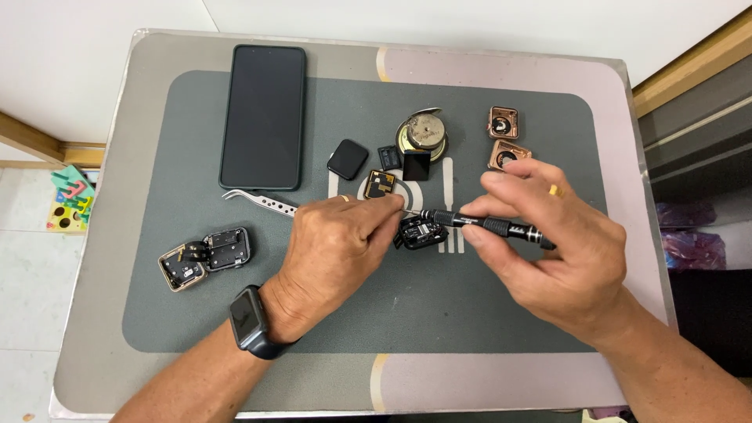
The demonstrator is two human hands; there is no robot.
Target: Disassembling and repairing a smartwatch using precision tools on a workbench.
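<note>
Over the grey mat's middle, your right hand [568, 251] pinches a black precision screwdriver [489, 225], tip meeting your left hand's [337, 247] closed fingers above the opened smartwatch body [421, 233], so seating the tip squarely looks next.

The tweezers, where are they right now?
In the head view, the tweezers lie on the grey mat, left of centre, just below the phone, their far end hidden under the left hand.

Around the flat grey rubber work mat [313, 313]: matte black slim metal screwdriver [501, 228], glossy black rectangular smartphone [262, 116], two copper-coloured square watch casings [504, 123].
</note>
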